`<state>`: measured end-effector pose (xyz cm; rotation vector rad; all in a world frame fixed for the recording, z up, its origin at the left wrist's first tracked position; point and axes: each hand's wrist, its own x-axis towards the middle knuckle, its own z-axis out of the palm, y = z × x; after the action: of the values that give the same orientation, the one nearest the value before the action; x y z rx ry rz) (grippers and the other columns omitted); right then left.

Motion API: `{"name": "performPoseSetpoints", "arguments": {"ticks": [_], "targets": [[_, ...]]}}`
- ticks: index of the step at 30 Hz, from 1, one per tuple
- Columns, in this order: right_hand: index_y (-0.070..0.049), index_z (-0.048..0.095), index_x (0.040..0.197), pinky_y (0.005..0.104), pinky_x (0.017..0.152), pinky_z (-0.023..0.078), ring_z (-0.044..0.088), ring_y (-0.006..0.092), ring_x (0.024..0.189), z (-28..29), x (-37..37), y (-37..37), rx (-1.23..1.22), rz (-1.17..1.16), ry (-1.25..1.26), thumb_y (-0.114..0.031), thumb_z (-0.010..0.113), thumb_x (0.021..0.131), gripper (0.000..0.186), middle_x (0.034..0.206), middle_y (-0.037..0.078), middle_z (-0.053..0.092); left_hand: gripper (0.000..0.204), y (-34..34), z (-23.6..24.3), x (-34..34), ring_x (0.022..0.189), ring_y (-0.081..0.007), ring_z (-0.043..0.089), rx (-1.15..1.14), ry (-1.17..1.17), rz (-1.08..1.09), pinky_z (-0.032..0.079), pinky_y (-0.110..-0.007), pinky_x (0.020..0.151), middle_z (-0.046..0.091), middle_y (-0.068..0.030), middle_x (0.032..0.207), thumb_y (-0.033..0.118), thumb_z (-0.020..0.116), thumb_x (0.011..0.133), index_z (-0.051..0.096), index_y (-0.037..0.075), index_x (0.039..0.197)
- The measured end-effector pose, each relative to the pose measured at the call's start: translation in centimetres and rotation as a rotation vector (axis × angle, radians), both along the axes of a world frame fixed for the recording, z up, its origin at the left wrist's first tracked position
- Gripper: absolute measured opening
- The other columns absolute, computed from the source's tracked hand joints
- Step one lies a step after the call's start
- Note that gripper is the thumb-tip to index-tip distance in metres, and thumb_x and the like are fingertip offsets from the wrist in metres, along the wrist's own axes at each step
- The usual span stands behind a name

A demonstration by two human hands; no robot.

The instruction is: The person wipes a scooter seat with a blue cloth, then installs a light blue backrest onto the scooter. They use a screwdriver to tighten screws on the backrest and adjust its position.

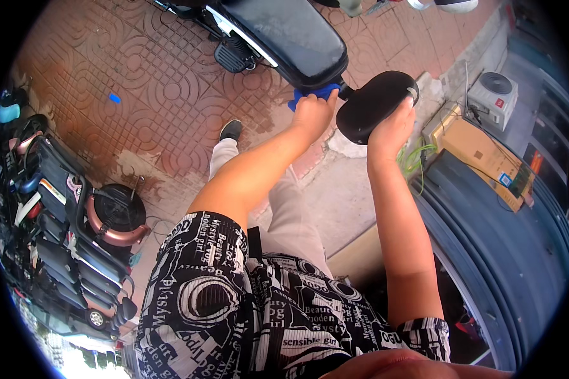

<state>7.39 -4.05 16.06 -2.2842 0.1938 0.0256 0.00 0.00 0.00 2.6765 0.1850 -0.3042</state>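
Note:
My left hand (313, 115) grips a bright blue cloth (297, 98) just under the end of a scooter's long black seat (294, 41), its fingers closed on the cloth. My right hand (392, 126) holds the right side of an oval black padded backrest (370, 107), which is joined to the seat's end by a dark bracket (342, 88). The far fingers of that hand are partly hidden by the pad.
Several scooters (63, 221) are parked at my left on red patterned paving (139, 63). At right are a white air-conditioner unit (490, 98), a cardboard box (471, 148) with cables, and blue rolling shutters or panels (499, 271). A pale concrete step (341, 196) lies below my hands.

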Motion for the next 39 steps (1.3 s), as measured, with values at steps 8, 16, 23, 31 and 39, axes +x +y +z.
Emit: {"name": "performPoseSetpoints", "arguments": {"ticks": [8, 16, 23, 31, 39], "targets": [[0.006, 0.050, 0.100, 0.0366, 0.084, 0.042, 0.050, 0.0248, 0.086, 0.4, 0.1, -0.1, -0.035, 0.008, -0.006, -0.040, 0.036, 0.102, 0.048, 0.094, 0.016, 0.056, 0.068, 0.0, 1.6, 2.9, 0.076, -0.0254, 0.067, -0.158, 0.033, 0.071, 0.053, -0.038, 0.063, 0.066, -0.0071, 0.082, 0.014, 0.058, 0.083, 0.037, 0.010, 0.147], [0.005, 0.052, 0.101, 0.0355, 0.082, 0.043, 0.051, 0.0230, 0.084, 0.2, 0.2, -0.2, 0.053, 0.035, -0.030, -0.039, 0.036, 0.102, 0.047, 0.092, 0.013, 0.056, 0.069, 0.6, 0.2, -0.3, 0.063, -0.0219, 0.064, 0.057, -0.104, 0.156, 0.052, -0.035, 0.053, 0.063, -0.0050, 0.066, 0.014, 0.059, 0.080, 0.040, 0.012, 0.146], [0.006, 0.051, 0.100, 0.0356, 0.081, 0.043, 0.052, 0.0238, 0.084, 0.4, 0.0, 0.2, -0.004, 0.048, -0.022, -0.040, 0.037, 0.102, 0.048, 0.092, 0.014, 0.056, 0.070, 0.2, 0.9, 3.1, 0.063, -0.0253, 0.067, -0.207, 0.002, 0.235, 0.054, -0.036, 0.059, 0.067, -0.0078, 0.071, 0.019, 0.058, 0.084, 0.033, 0.005, 0.147], [0.007, 0.053, 0.104, 0.0370, 0.084, 0.043, 0.054, 0.0265, 0.087, -0.3, 0.5, -0.3, 0.008, 0.042, -0.040, -0.040, 0.037, 0.102, 0.050, 0.095, 0.017, 0.058, 0.061, -1.3, 2.4, 0.2, 0.088, -0.0372, 0.067, -0.818, 0.038, 0.477, 0.053, -0.043, 0.074, 0.069, -0.0205, 0.099, 0.031, 0.058, 0.087, 0.038, 0.021, 0.145], [0.007, 0.055, 0.105, 0.0362, 0.084, 0.044, 0.056, 0.0263, 0.089, -0.2, 0.5, -0.5, -0.012, 0.057, -0.053, -0.040, 0.038, 0.101, 0.050, 0.099, 0.017, 0.060, 0.062, -2.2, 0.4, -2.4, 0.093, -0.0321, 0.067, -1.234, -0.015, 0.518, 0.052, -0.042, 0.081, 0.068, -0.0140, 0.109, 0.024, 0.062, 0.085, 0.042, 0.026, 0.144]]}}
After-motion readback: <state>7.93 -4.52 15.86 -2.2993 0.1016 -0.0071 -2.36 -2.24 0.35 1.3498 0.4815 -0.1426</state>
